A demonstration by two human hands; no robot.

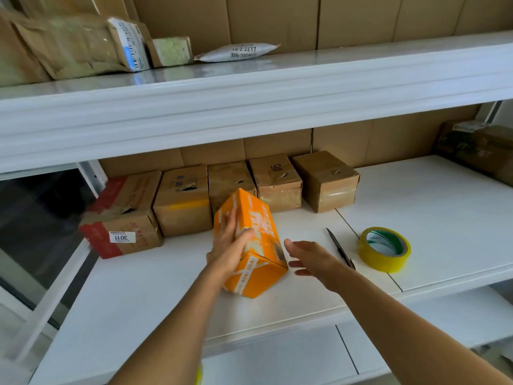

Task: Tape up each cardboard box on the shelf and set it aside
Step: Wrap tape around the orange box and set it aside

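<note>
An orange cardboard box (256, 240) stands tilted on the white shelf (155, 290), in front of a row of brown boxes. My left hand (229, 245) grips its left side, thumb across the top face and fingers spread over the side. Just right of the box my right hand (308, 259) hovers open, fingers straight, not touching it. A yellow tape roll (384, 249) lies on the shelf to the right, with a dark knife (340, 247) between it and my right hand.
Several brown boxes (277, 182) line the back of the shelf; the leftmost (125, 218) has red tape and a white label. Another dark box (477, 148) sits far right. The upper shelf (249, 87) overhangs, holding parcels and a white mailer (238, 52).
</note>
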